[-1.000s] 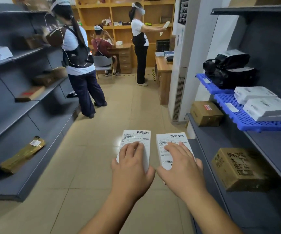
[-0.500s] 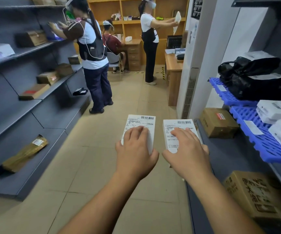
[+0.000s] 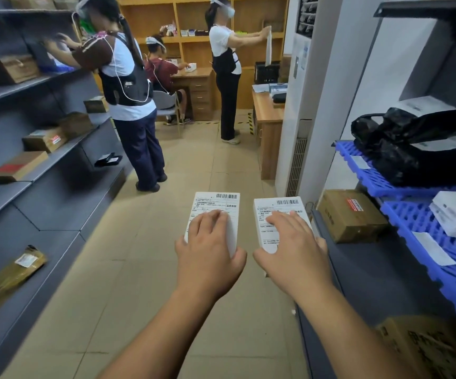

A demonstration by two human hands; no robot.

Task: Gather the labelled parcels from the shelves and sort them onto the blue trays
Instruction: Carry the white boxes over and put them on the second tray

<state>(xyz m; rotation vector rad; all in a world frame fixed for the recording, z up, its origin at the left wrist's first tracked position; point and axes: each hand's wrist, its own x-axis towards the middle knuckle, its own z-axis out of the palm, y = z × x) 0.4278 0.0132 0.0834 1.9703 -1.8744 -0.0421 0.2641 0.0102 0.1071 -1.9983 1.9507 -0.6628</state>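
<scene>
A person's left hand (image 3: pixel 209 251) grips a small white labelled carton (image 3: pixel 213 218) from above, thumb at its side; just beside it, the right hand (image 3: pixel 289 251) clasps a matching white carton (image 3: pixel 281 218). Both look light and rigid, best held across their flat faces. Blue slatted plastic trays (image 3: pixel 413 222) wait farther right.

Both forearms bare, no sleeves, gloves or jewellery visible.
</scene>
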